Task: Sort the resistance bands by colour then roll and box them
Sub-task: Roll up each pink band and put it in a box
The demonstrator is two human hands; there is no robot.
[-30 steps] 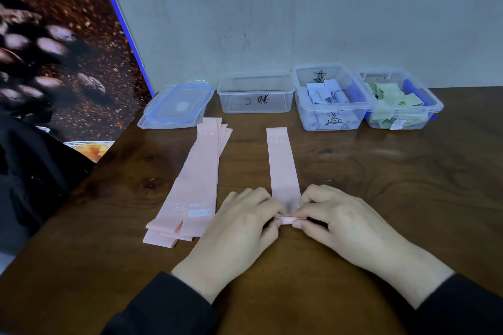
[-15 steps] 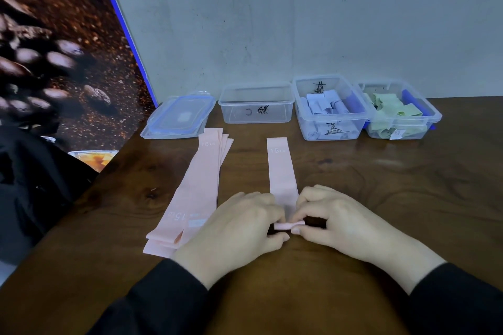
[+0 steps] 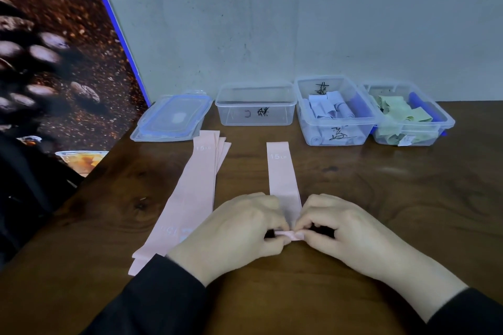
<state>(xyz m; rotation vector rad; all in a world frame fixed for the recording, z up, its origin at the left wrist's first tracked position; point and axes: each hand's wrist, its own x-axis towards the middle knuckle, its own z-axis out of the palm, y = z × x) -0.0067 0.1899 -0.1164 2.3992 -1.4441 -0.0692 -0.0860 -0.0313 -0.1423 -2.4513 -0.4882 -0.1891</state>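
A single pink resistance band (image 3: 281, 174) lies flat on the wooden table (image 3: 381, 198), running away from me. Its near end is curled into a small roll. My left hand (image 3: 234, 236) and my right hand (image 3: 351, 231) both pinch that roll from either side with fingertips and thumbs. A stack of several pink bands (image 3: 196, 190) lies to the left, partly under my left wrist. At the back stands an empty clear box (image 3: 255, 106), beside it a box of pale blue rolled bands (image 3: 334, 114) and a box of green bands (image 3: 405, 117).
A clear lid with a blue rim (image 3: 174, 119) lies left of the empty box. A leaning printed board with coffee beans (image 3: 54, 62) bounds the left side. A grey wall stands right behind the boxes.
The camera has tilted, shifting the scene lower in view. Both hands keep pinching the band's near end, and the roll has grown slightly while the flat part looks a little shorter.
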